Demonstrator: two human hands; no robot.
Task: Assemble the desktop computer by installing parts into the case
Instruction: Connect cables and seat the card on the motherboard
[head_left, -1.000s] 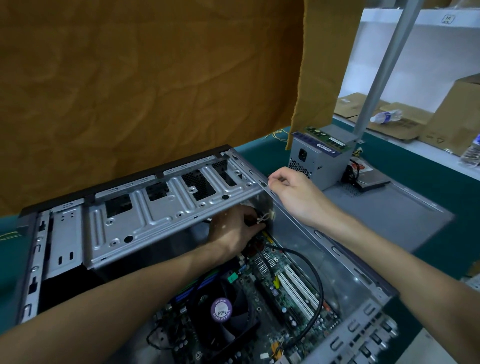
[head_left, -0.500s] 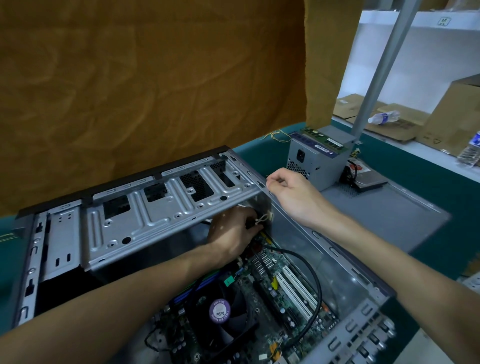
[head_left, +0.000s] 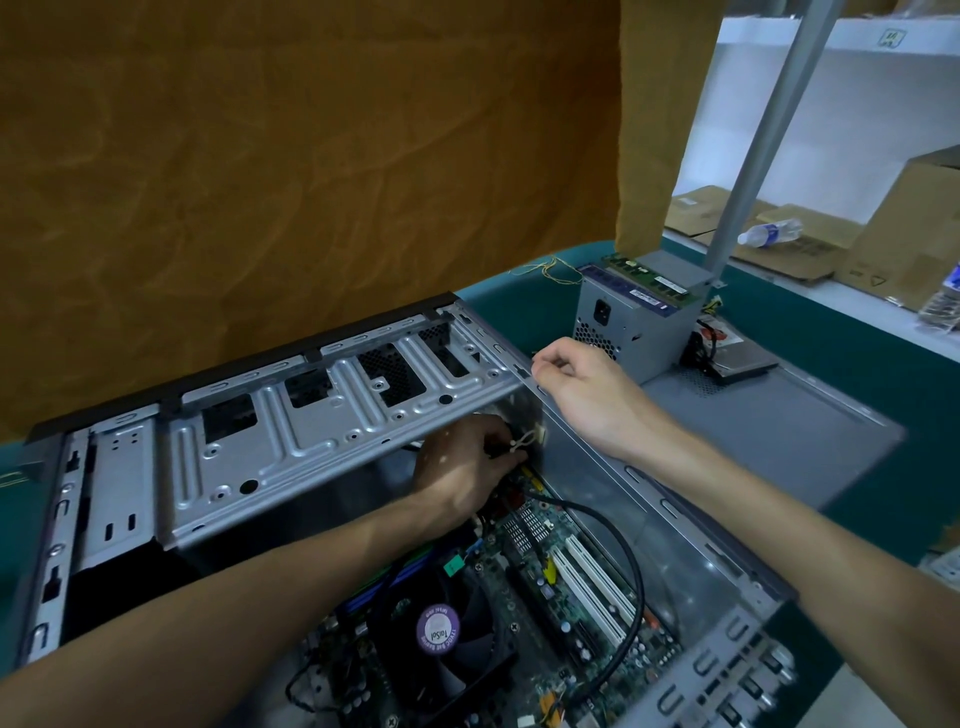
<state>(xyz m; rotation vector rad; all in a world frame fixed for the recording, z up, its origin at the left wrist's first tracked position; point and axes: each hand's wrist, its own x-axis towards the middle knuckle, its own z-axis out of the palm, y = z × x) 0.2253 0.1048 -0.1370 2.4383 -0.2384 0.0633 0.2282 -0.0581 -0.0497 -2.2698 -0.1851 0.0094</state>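
Little has changed over the last second: the left hand (head_left: 467, 467) still pinches a small white cable connector (head_left: 522, 443) under the grey perforated metal drive cage (head_left: 311, 431). Above that grip, the right hand (head_left: 576, 384) keeps its curled fingers on the grey steel case rim (head_left: 670, 512), so the connection looks unfinished.

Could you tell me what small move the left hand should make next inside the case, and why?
Probably seat the connector it seems to hold: the left hand is tucked under the drive cage beside a small white connector, while the right hand rests curled on the case edge.
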